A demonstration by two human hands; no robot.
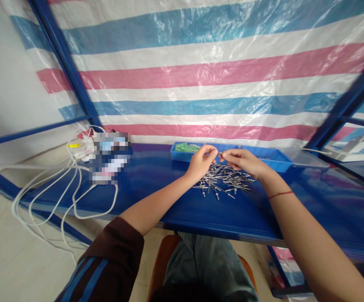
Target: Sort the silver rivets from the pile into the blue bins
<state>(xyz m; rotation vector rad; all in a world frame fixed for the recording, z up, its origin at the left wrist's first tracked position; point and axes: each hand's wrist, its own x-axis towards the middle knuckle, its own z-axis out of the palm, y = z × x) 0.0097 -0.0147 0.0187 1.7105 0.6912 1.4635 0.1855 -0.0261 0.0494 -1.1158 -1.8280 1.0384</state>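
My left hand (202,160) and my right hand (242,161) meet above a loose pile of metal blind rivets (217,195). Fingertips of both hands are pinched at a small, thin metal piece (219,153) that looks like one of these rivets. Part of it is hidden by the fingers. Just behind my left hand stands a blue bin (182,157) with green pieces in it. A second blue bin (282,165) is behind my right hand, holding a few thin metal pieces.
The rivets lie on a blue tabletop (157,184). To the left are white cables (75,193) and blurred-out items (111,159). A striped plastic sheet (201,75) hangs behind, between blue frame posts (65,63). A clear plastic sheet (310,158) lies at the right.
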